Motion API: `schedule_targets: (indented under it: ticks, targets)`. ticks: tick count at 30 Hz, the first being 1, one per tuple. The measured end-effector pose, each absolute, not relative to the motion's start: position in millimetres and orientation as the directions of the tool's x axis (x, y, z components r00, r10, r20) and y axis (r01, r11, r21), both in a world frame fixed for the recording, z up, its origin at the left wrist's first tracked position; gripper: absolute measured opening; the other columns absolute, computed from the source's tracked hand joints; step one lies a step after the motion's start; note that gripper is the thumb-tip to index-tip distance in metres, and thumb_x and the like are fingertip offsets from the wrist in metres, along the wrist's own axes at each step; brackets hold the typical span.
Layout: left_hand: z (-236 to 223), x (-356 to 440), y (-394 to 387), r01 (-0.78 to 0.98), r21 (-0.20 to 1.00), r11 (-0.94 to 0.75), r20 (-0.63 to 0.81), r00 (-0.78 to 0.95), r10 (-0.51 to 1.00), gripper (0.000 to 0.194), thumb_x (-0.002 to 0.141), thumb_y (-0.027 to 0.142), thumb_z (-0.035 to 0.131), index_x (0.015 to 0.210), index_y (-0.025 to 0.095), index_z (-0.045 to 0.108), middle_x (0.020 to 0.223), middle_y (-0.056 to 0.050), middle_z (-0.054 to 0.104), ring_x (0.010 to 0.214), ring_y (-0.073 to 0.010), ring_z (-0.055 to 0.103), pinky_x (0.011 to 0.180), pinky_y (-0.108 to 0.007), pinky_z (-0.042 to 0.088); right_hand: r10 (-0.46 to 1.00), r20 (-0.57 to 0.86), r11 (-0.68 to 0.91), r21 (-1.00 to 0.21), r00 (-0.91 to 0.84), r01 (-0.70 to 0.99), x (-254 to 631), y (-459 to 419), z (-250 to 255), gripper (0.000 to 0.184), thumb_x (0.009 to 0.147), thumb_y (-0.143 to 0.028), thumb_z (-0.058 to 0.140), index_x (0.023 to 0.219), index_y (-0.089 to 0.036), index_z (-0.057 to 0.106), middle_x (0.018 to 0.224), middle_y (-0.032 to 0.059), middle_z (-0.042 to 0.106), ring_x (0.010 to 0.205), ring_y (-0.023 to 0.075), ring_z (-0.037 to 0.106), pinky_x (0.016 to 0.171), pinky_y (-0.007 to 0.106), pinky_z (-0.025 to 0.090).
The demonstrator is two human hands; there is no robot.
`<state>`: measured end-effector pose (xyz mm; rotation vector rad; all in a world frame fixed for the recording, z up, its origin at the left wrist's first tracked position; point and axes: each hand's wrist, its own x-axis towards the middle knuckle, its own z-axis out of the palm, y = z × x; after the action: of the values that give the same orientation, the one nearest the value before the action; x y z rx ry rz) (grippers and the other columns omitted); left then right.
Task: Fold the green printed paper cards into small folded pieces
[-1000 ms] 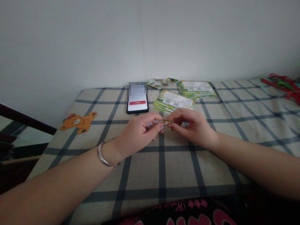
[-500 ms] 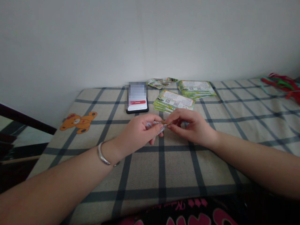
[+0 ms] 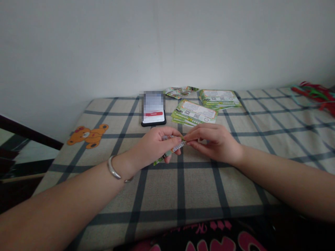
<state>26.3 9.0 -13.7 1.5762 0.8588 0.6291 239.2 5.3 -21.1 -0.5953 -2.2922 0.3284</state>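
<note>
Between my two hands is a narrow folded piece of printed paper, green and white. My left hand pinches it between thumb and fingers, and one end of it sticks out below the palm. The fingertips of my right hand close on its other end, next to the left thumb. Parts of the paper are hidden by the fingers. Just beyond my right hand lies a fanned pile of green-and-white printed leaflets.
A phone with a lit screen stands behind my left hand. Folded paper pieces and another leaflet stack lie near the wall. Red and green items sit far right. A checked cloth with a bear picture covers the table.
The paper has turned in my hands, so a longer strip and its green end now show below my left palm. My right fingers have straightened slightly along it.
</note>
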Motion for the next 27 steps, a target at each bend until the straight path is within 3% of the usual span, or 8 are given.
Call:
schedule_targets:
  ticks: [7, 12, 15, 20, 24, 27]
  targets:
    - [-18, 25, 10, 0.158, 0.987, -0.031, -0.067, 0.579, 0.812, 0.014, 0.089, 0.025, 0.053, 0.08, 0.016, 0.059, 0.059, 0.003, 0.061, 0.037, -0.0045, 0.051, 0.034, -0.013, 0.04, 0.426, 0.6, 0.903, -0.232, -0.678, 0.362, 241, 5, -19, 0.011, 0.093, -0.019, 0.055, 0.098, -0.019, 0.064, 0.096, 0.0058, 0.072, 0.083, 0.0133, 0.066, 0.069, 0.025, 0.051]
    - [-19, 26, 10, 0.189, 0.98, -0.064, -0.058, 0.577, 0.815, 0.014, 0.089, 0.027, 0.053, 0.081, 0.016, 0.057, 0.06, 0.004, 0.06, 0.036, -0.0037, 0.049, 0.033, -0.013, 0.039, 0.422, 0.604, 0.901, -0.199, -0.676, 0.384, 241, 4, -20, 0.009, 0.093, -0.018, 0.056, 0.098, -0.02, 0.063, 0.096, 0.0044, 0.071, 0.082, 0.013, 0.066, 0.068, 0.025, 0.05]
    - [-18, 26, 8, 0.24, 0.961, -0.135, -0.024, 0.56, 0.828, 0.015, 0.089, 0.027, 0.053, 0.082, 0.016, 0.057, 0.062, 0.004, 0.061, 0.037, -0.0037, 0.05, 0.034, -0.013, 0.039, 0.505, 0.572, 0.862, -0.297, -0.646, 0.411, 238, 3, -22, 0.005, 0.09, -0.018, 0.057, 0.092, -0.019, 0.062, 0.09, 0.0035, 0.07, 0.079, 0.0127, 0.065, 0.067, 0.025, 0.049]
    - [-17, 25, 4, 0.359, 0.857, -0.371, 0.154, 0.508, 0.847, 0.015, 0.09, 0.027, 0.051, 0.081, 0.016, 0.058, 0.068, 0.004, 0.061, 0.045, -0.0046, 0.054, 0.042, -0.015, 0.043, 0.723, 0.479, 0.685, -0.588, -0.498, 0.43, 230, -2, -22, 0.008, 0.082, -0.016, 0.062, 0.088, -0.017, 0.059, 0.078, 0.0, 0.065, 0.061, 0.0077, 0.057, 0.055, 0.021, 0.047]
    - [-17, 25, 2, 0.48, 0.612, -0.629, 0.396, 0.502, 0.769, 0.012, 0.088, 0.02, 0.052, 0.08, 0.017, 0.061, 0.07, 0.002, 0.063, 0.057, -0.0074, 0.057, 0.051, -0.018, 0.042, 0.81, 0.393, 0.555, -0.753, -0.435, 0.354, 226, -4, -21, 0.009, 0.083, -0.019, 0.062, 0.09, -0.017, 0.057, 0.072, -0.0018, 0.059, 0.057, 0.0068, 0.053, 0.051, 0.02, 0.045]
    - [-17, 25, 1, 0.53, 0.393, -0.751, 0.525, 0.541, 0.657, 0.01, 0.087, 0.018, 0.053, 0.081, 0.017, 0.062, 0.074, 0.001, 0.066, 0.065, -0.0102, 0.059, 0.058, -0.021, 0.041, 0.831, 0.365, 0.515, -0.79, -0.42, 0.333, 224, -4, -22, 0.006, 0.083, -0.02, 0.061, 0.087, -0.017, 0.057, 0.069, -0.003, 0.057, 0.056, 0.0064, 0.05, 0.05, 0.02, 0.043]
